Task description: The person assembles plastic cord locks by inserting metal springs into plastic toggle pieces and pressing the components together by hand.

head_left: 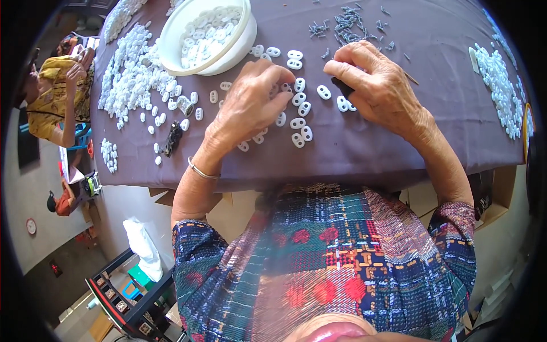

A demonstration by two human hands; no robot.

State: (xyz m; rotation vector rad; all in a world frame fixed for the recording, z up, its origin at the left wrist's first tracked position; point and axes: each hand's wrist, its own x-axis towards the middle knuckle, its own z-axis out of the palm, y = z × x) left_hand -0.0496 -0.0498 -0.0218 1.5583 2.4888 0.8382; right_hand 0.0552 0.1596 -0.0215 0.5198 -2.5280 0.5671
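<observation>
My left hand is curled over the table, with thumb and forefinger at a small white two-holed oval piece. A loose column of similar pieces lies just right of its fingertips, and more show under and beside the palm. My right hand is closed round a small black object, mostly hidden by the fingers. From behind that hand sticks a thin brownish pointed end; whether it belongs to the black object I cannot tell. Two or so white pieces lie below the right fingers.
A white tub of white pieces stands at the far left, beside a wide heap of small white parts. Grey screws are scattered at the far middle. Another white pile lies right. A black bundle rests left on the dark tablecloth.
</observation>
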